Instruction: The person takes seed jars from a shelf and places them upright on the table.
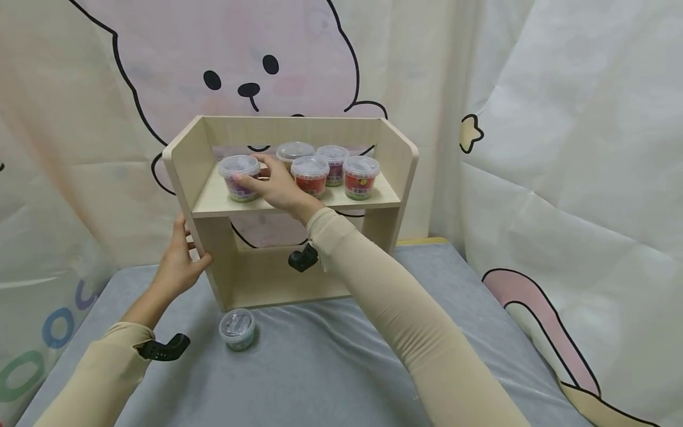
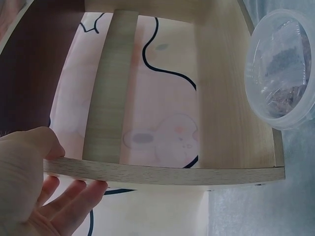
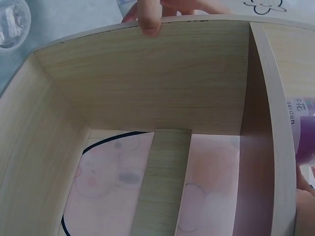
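A small pale wooden shelf (image 1: 296, 206) stands on the cloth-covered table. My left hand (image 1: 178, 264) grips the edge of its left side panel, the thumb inside and the fingers outside in the left wrist view. On the upper board, at the left end, sits a purple-labelled plastic tub (image 1: 238, 188) with a clear lid. My right hand (image 1: 283, 187) holds this tub from its right side, thumb in front and fingers behind. In the right wrist view the shelf board hides most of that hand, and only part of the purple tub (image 3: 306, 132) shows.
Right of my hand on the upper board are several lidded tubs, including a red-labelled tub (image 1: 360, 182) at the right. One more lidded tub (image 1: 237, 332) stands on the grey cloth (image 1: 299, 379) before the shelf's lower left corner. A printed curtain (image 1: 416, 89) hangs behind.
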`<state>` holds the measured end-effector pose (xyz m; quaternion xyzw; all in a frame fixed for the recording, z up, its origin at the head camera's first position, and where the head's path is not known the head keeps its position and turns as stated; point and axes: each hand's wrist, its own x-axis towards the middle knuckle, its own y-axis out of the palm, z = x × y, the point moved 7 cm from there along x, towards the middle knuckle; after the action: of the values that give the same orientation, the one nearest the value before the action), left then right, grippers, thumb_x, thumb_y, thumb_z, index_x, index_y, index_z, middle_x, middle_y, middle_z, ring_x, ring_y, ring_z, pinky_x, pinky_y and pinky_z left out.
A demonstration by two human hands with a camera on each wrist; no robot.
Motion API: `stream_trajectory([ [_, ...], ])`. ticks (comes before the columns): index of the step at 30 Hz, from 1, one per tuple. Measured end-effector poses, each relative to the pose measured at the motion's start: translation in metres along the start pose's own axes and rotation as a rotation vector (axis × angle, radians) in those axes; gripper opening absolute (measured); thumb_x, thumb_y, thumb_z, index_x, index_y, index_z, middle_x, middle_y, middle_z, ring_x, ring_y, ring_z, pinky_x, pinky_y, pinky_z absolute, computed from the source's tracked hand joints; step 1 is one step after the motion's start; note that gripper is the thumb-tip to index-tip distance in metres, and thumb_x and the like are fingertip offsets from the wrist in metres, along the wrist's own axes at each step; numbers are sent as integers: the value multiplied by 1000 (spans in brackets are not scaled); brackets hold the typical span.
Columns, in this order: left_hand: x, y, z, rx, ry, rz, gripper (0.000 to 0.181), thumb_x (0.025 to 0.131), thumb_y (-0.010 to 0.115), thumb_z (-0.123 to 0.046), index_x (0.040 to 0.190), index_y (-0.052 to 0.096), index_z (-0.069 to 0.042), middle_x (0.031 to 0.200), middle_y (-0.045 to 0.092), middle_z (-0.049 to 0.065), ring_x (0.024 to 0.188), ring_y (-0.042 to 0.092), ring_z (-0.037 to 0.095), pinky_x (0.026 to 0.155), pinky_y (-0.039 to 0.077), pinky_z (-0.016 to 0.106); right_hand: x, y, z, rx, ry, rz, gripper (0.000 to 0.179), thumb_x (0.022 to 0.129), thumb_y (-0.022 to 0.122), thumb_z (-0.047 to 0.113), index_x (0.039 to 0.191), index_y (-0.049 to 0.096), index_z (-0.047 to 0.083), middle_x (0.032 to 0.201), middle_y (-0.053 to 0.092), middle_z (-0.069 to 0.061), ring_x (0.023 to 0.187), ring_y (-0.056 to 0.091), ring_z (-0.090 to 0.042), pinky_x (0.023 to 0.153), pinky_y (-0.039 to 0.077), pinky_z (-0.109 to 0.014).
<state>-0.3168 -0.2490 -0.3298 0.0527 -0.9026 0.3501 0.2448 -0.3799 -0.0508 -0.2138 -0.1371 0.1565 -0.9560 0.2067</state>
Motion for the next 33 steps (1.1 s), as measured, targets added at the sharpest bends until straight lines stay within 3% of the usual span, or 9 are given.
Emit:
stream_trajectory([
  [12,-3,0,2,30,-40,13,93,86,62,3,157,6,-20,142,43,42,102,62,64,75,58,66,-12,-1,4,-44,-8,20,60,97,66,32,152,43,21,149,45,0,131,52,-17,99,50,-26],
  [18,-2,1,4,35,-24,10,92,88,61,3,157,5,-21,142,43,42,102,62,64,76,57,67,-20,0,4,3,20,47,60,97,68,32,152,45,22,138,58,-6,125,58,-17,97,53,-29],
  [24,-3,3,5,20,-15,5,91,87,61,4,156,7,-20,143,43,41,102,62,64,77,58,67,-32,5,6,92,-28,85,60,98,66,23,153,43,15,135,62,-14,120,63,-20,103,55,-36],
  [33,-4,2,6,-20,-29,-16,95,85,63,6,159,9,-23,143,43,41,101,62,64,74,59,65,-49,7,10,124,-109,105,57,98,64,14,150,43,8,137,61,-17,120,63,-19,97,54,-22],
])
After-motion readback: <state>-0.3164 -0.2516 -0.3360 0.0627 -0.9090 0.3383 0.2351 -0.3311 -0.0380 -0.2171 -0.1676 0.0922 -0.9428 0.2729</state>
